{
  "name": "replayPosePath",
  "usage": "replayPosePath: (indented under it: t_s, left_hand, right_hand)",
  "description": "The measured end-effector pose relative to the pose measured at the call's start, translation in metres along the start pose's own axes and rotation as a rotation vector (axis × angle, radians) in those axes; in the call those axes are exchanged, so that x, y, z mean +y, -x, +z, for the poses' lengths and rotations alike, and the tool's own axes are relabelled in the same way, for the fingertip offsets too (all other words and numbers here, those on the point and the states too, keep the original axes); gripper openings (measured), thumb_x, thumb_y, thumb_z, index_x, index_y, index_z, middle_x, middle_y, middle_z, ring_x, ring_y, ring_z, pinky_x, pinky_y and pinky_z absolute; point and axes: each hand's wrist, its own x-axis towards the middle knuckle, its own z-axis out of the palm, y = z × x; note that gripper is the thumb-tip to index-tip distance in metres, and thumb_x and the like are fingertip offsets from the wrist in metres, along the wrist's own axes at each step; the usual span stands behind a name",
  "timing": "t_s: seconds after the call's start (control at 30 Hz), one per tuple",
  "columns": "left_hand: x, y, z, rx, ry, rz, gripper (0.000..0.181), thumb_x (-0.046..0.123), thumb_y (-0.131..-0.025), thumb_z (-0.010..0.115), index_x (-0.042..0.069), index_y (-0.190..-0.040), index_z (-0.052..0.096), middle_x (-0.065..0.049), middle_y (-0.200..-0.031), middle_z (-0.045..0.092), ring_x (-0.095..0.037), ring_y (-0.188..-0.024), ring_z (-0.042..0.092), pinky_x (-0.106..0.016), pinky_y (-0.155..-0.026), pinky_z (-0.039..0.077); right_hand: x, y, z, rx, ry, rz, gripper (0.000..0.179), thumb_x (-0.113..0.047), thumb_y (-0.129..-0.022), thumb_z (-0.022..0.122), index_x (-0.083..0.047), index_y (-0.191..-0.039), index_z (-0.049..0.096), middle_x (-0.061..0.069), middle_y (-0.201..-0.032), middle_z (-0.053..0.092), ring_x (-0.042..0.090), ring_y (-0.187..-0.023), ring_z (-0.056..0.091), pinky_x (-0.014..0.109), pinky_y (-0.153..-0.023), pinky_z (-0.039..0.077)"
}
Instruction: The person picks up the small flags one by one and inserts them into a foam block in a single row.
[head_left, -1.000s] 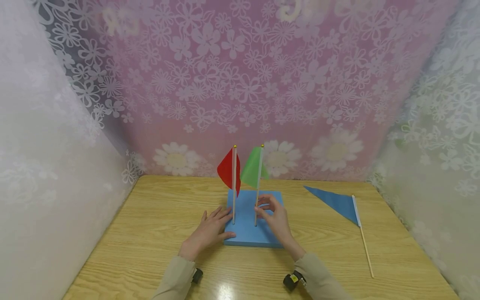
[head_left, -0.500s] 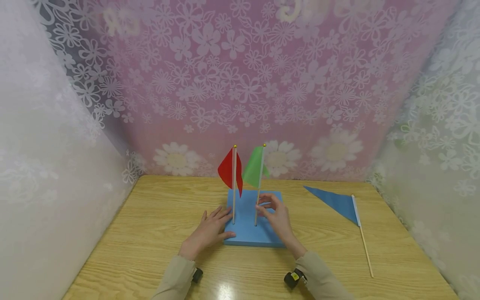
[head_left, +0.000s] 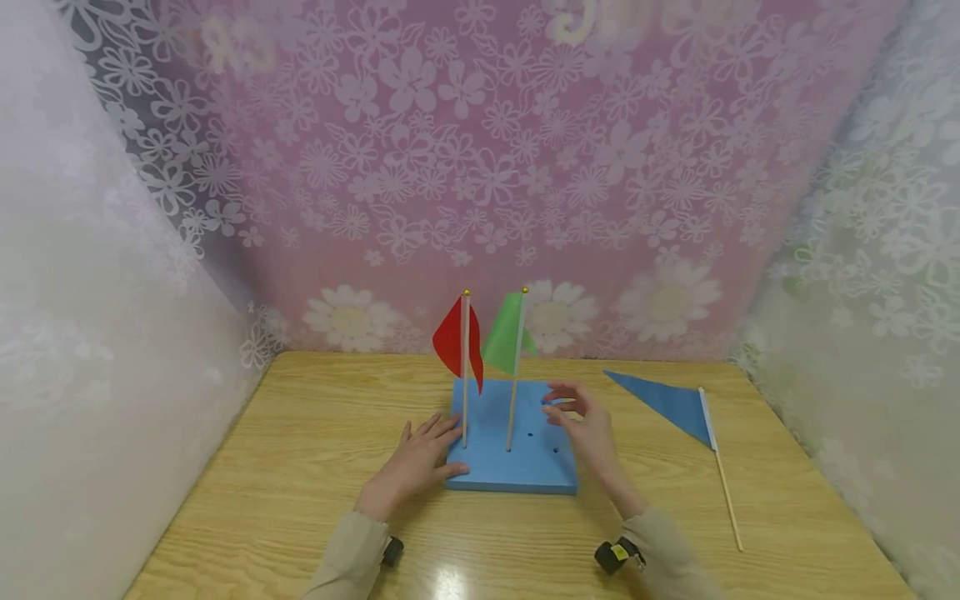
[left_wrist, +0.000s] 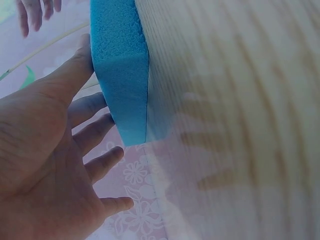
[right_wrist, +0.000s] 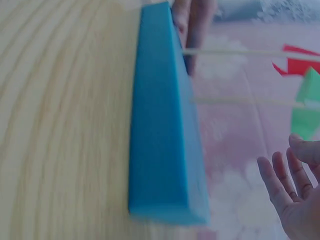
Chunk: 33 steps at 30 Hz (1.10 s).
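A blue foam block [head_left: 487,471] lies on the table, with a red flag [head_left: 450,337] and a green flag [head_left: 504,337] standing upright in it on thin wooden sticks. My left hand [head_left: 415,467] rests on the block's left edge, fingers spread and fairly straight; the left wrist view shows thumb and fingers against the foam [left_wrist: 122,80]. Over the right part of the block hovers my right hand [head_left: 591,429], its fingers loosely bent and holding nothing. Small dark holes [head_left: 556,450] show in the foam beside it. In the right wrist view this hand [right_wrist: 300,195] is apart from both sticks.
A blue pennant flag [head_left: 678,411] on a wooden stick lies flat on the table [head_left: 315,400] to the right. Flower-patterned cloth [head_left: 487,167] hangs behind the table's far edge, with pale curtains at both sides.
My right hand has let go of the green flag's stick and moved to the right, uncovering holes in the block. The left hand stays in place.
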Motion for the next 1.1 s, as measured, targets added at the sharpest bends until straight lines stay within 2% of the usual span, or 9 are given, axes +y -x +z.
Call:
replayPosePath:
  t_s: [0.07,0.2,0.3,0.47,0.67,0.77,0.83,1.0,1.1]
  left_hand:
    - [0.0,0.0,0.0,0.001,0.003,-0.001,0.069,0.042,-0.094,0.07,0.009,-0.151,0.049,-0.012,-0.161,0.037,-0.043,-0.151,0.024,-0.078,-0.111,0.013]
    - [-0.001,0.0,0.001,0.001,0.002,-0.002,0.069,0.043,-0.094,0.069,0.009,-0.152,0.049,-0.012,-0.161,0.037,-0.042,-0.151,0.024,-0.078,-0.111,0.014]
    - [-0.001,0.0,0.001,0.003,0.004,-0.002,0.069,0.043,-0.095,0.069,0.009,-0.152,0.049,-0.012,-0.161,0.037,-0.042,-0.151,0.024,-0.078,-0.111,0.014]
    - [-0.001,0.001,0.0,0.003,0.013,-0.005,0.07,0.043,-0.094,0.069,0.01,-0.152,0.048,-0.011,-0.161,0.037,-0.042,-0.151,0.024,-0.078,-0.111,0.013]
    - [-0.002,0.0,0.0,0.0,0.011,-0.009,0.07,0.043,-0.095,0.069,0.011,-0.153,0.047,-0.01,-0.162,0.036,-0.041,-0.152,0.023,-0.078,-0.112,0.013]
    - [-0.002,0.0,0.001,-0.001,0.012,-0.003,0.07,0.043,-0.094,0.069,0.01,-0.152,0.048,-0.011,-0.162,0.036,-0.042,-0.152,0.023,-0.078,-0.111,0.013]
    - [-0.002,0.0,0.001,-0.001,0.015,0.002,0.07,0.043,-0.094,0.07,0.01,-0.152,0.048,-0.011,-0.162,0.036,-0.042,-0.151,0.023,-0.079,-0.111,0.013]
    - [-0.002,0.0,0.001,0.0,0.011,0.001,0.07,0.042,-0.095,0.069,0.01,-0.152,0.048,-0.011,-0.162,0.036,-0.042,-0.152,0.023,-0.078,-0.111,0.013]
    - [-0.003,0.0,0.002,0.0,0.004,0.0,0.07,0.043,-0.095,0.069,0.011,-0.153,0.047,-0.011,-0.162,0.036,-0.042,-0.152,0.023,-0.077,-0.112,0.013]
  right_hand:
    - [-0.003,0.001,-0.014,0.02,0.025,-0.019,0.036,0.001,-0.092,0.073,0.006,-0.125,0.062,0.031,-0.112,0.065,0.034,-0.089,0.07,0.034,-0.075,0.062]
    - [-0.004,0.004,-0.048,0.074,0.09,-0.041,0.035,0.0,-0.094,0.07,0.004,-0.128,0.061,0.03,-0.114,0.064,0.026,-0.09,0.07,0.032,-0.074,0.061]
    - [0.001,0.006,-0.077,0.127,0.188,-0.054,0.037,0.0,-0.094,0.07,0.005,-0.129,0.06,0.028,-0.114,0.065,0.01,-0.086,0.068,0.024,-0.071,0.06]
    - [0.004,0.012,-0.123,0.224,0.363,-0.027,0.037,0.002,-0.092,0.072,0.006,-0.127,0.061,0.025,-0.109,0.067,-0.004,-0.081,0.065,0.019,-0.068,0.058]
    - [0.014,0.029,-0.173,0.169,0.52,0.09,0.043,-0.015,-0.098,0.069,0.003,-0.135,0.058,0.026,-0.115,0.066,-0.011,-0.081,0.06,0.016,-0.066,0.055]
    - [0.02,0.039,-0.193,0.135,0.62,0.137,0.043,-0.017,-0.098,0.069,0.003,-0.134,0.058,0.03,-0.115,0.067,-0.015,-0.078,0.055,0.016,-0.062,0.053]
    - [0.024,0.044,-0.203,0.111,0.671,0.185,0.043,-0.015,-0.098,0.07,0.005,-0.134,0.058,0.032,-0.114,0.067,-0.011,-0.075,0.06,0.017,-0.06,0.053]
    - [0.026,0.05,-0.221,0.001,0.744,0.362,0.047,-0.015,-0.099,0.065,0.016,-0.132,0.051,0.037,-0.113,0.064,0.023,-0.075,0.073,0.029,-0.062,0.056]
    - [0.027,0.05,-0.228,-0.059,0.813,0.448,0.049,-0.018,-0.098,0.065,0.019,-0.128,0.051,0.036,-0.109,0.066,0.026,-0.072,0.072,0.033,-0.062,0.051]
